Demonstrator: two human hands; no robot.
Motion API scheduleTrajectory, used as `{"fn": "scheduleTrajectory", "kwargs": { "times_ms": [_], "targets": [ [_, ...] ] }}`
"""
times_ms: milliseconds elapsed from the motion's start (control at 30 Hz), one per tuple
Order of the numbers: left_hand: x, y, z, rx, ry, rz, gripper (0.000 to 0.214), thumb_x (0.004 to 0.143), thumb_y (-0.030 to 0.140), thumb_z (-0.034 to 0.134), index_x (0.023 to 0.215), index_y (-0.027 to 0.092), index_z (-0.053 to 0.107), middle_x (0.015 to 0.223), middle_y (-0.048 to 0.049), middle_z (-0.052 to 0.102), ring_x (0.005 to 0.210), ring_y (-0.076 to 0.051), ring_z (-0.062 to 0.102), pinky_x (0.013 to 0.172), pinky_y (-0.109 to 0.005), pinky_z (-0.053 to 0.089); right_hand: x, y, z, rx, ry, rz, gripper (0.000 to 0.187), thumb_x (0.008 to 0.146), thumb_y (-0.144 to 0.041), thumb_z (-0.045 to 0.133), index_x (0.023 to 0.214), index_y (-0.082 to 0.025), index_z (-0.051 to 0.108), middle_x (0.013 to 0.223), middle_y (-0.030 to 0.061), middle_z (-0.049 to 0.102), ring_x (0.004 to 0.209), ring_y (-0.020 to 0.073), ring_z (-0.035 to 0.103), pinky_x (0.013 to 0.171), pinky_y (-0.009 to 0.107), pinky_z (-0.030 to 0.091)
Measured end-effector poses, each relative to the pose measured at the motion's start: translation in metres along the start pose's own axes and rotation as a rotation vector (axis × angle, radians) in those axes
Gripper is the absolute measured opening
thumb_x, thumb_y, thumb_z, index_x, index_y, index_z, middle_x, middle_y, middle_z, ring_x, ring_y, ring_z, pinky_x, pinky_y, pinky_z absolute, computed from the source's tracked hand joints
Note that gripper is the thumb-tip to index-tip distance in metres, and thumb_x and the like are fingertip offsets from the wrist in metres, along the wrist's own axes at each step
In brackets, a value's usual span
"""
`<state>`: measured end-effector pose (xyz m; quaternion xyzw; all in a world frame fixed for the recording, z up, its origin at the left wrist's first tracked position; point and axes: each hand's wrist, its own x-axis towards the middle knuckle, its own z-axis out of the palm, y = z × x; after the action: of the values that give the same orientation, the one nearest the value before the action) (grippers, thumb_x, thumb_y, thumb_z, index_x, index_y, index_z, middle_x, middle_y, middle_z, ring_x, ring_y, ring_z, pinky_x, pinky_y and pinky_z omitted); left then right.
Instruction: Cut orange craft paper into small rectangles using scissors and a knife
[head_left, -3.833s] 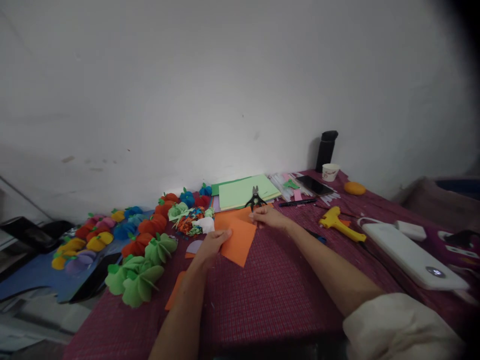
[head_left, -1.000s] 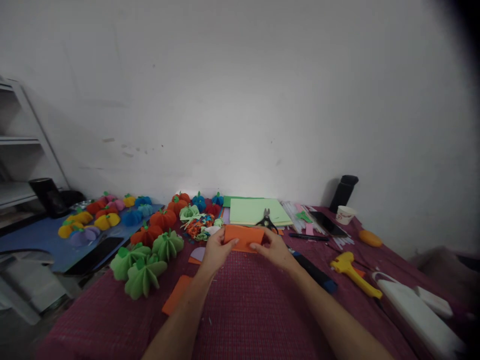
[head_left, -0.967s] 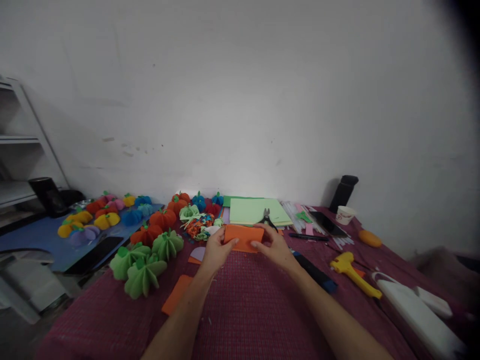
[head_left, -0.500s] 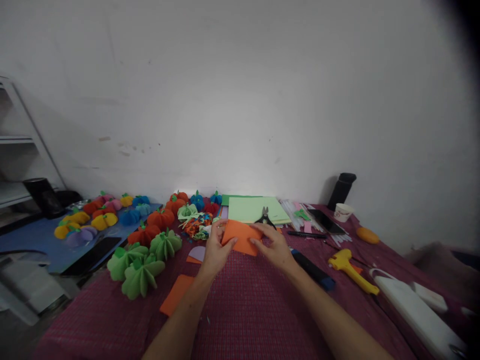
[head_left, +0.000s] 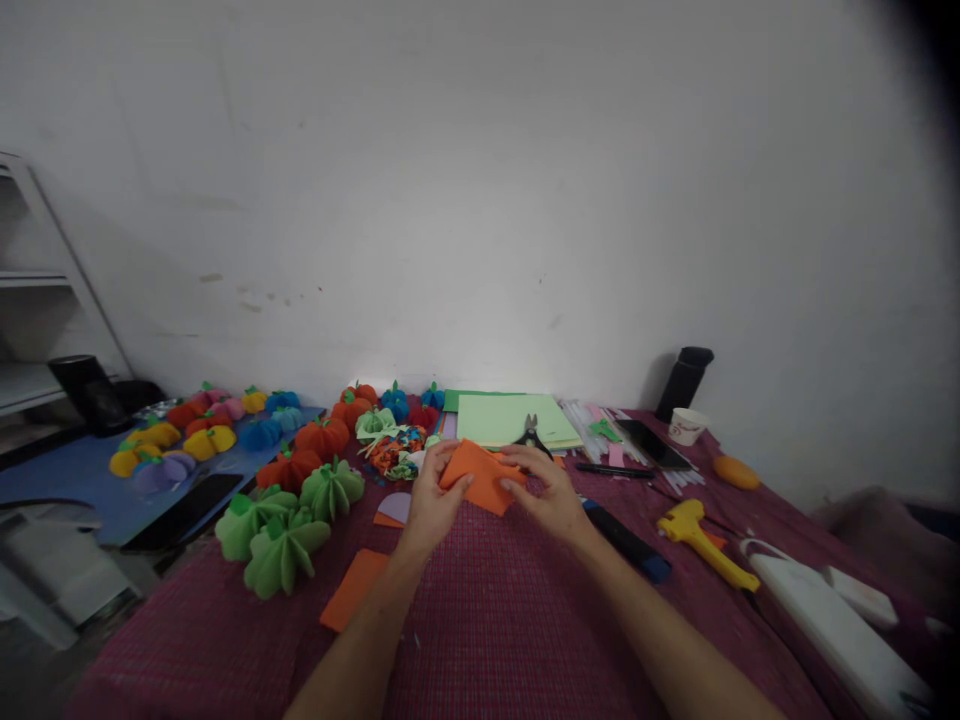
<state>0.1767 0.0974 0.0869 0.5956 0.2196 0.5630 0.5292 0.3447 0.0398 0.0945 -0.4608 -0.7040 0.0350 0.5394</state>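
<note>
Left hand (head_left: 431,497), right hand (head_left: 556,497), both grips pinching the orange sheet (head_left: 484,480); some fingertips lost behind it; and beyond it, scissors (head_left: 530,434), handles partly covered!

No word, number, brand or sign can be read anywhere in view. The white paper cup (head_left: 685,428), standing near the far right corner of the desk (head_left: 480,620) beside the black bottle (head_left: 682,386), carries a reddish printed marking on its side, too small and blurred to make out as letters or a picture. On the white device (head_left: 840,635) at the desk's right, a dark patch shows at the near end, and whether it displays figures cannot be told.
</note>
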Motion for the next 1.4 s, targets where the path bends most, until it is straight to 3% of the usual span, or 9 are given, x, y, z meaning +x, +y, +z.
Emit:
{"fn": "scheduleTrajectory", "kwargs": {
  "times_ms": [400, 500, 633, 733, 900, 1167, 1400],
  "targets": [
    [0.0, 0.001, -0.001, -0.084, -0.009, -0.038, 0.049, 0.067, 0.018, 0.061, 0.111, 0.023, 0.039, 0.094, -0.0039, 0.058, 0.078, -0.014, 0.058, 0.067, -0.023, 0.045, -0.002, -0.006, 0.0, -0.015, -0.041, -0.028, 0.022, 0.077, -0.026, 0.056, 0.098, -0.024, 0.061, 0.114, 0.0073, 0.053, 0.107, 0.019, 0.048, 0.092, 0.035, 0.038],
    [0.001, 0.0, -0.001, -0.089, -0.032, -0.069, 0.048, 0.067, 0.018, 0.061, 0.111, 0.023, 0.042, 0.101, -0.0052, 0.056, 0.084, -0.015, 0.057, 0.07, -0.023, 0.045, -0.004, -0.003, 0.003, -0.003, -0.039, 0.037, 0.02, 0.077, -0.025, 0.054, 0.096, -0.021, 0.06, 0.103, 0.0071, 0.059, 0.095, 0.0175, 0.054, 0.083, 0.032, 0.044],
    [0.001, -0.004, -0.002, -0.095, -0.149, -0.127, 0.042, 0.065, 0.018, 0.062, 0.105, 0.019, 0.05, 0.103, -0.0053, 0.057, 0.087, -0.016, 0.056, 0.073, -0.025, 0.045, -0.005, 0.002, 0.007, 0.0, -0.017, 0.15, 0.016, 0.077, -0.025, 0.053, 0.091, -0.02, 0.059, 0.089, 0.0054, 0.063, 0.08, 0.0159, 0.058, 0.074, 0.03, 0.047],
    [0.001, -0.008, -0.003, -0.068, -0.186, -0.166, 0.034, 0.066, 0.022, 0.063, 0.099, 0.016, 0.054, 0.096, -0.0042, 0.06, 0.082, -0.016, 0.057, 0.073, -0.027, 0.045, -0.006, 0.003, 0.007, 0.022, -0.003, 0.162, 0.019, 0.076, -0.025, 0.053, 0.093, -0.019, 0.058, 0.091, 0.0052, 0.063, 0.08, 0.0159, 0.059, 0.073, 0.03, 0.047],
    [0.003, -0.014, -0.007, 0.063, -0.131, -0.209, 0.024, 0.066, 0.034, 0.064, 0.073, 0.011, 0.062, 0.07, -0.0028, 0.063, 0.062, -0.013, 0.054, 0.061, -0.026, 0.044, -0.006, 0.002, 0.008, 0.061, -0.021, 0.183, 0.022, 0.075, -0.025, 0.054, 0.096, -0.02, 0.057, 0.092, 0.0053, 0.062, 0.082, 0.0162, 0.059, 0.074, 0.031, 0.048],
    [-0.002, -0.021, 0.001, 0.066, -0.207, -0.227, 0.025, 0.065, 0.035, 0.065, 0.074, 0.012, 0.066, 0.065, -0.0011, 0.061, 0.059, -0.012, 0.051, 0.058, -0.023, 0.04, -0.007, 0.001, 0.011, 0.229, -0.035, 0.325, 0.027, 0.075, -0.03, 0.057, 0.099, -0.02, 0.053, 0.084, 0.004, 0.062, 0.077, 0.0145, 0.059, 0.067, 0.027, 0.047],
    [-0.002, -0.024, 0.001, 0.099, -0.145, -0.243, 0.03, 0.062, 0.041, 0.065, 0.066, 0.012, 0.062, 0.058, 0.0015, 0.055, 0.054, -0.01, 0.045, 0.051, -0.02, 0.034, -0.008, 0.006, 0.014, 0.208, -0.035, 0.3, 0.021, 0.074, -0.025, 0.058, 0.094, -0.02, 0.054, 0.081, 0.0027, 0.063, 0.071, 0.0129, 0.058, 0.058, 0.023, 0.042]
  ]
}}
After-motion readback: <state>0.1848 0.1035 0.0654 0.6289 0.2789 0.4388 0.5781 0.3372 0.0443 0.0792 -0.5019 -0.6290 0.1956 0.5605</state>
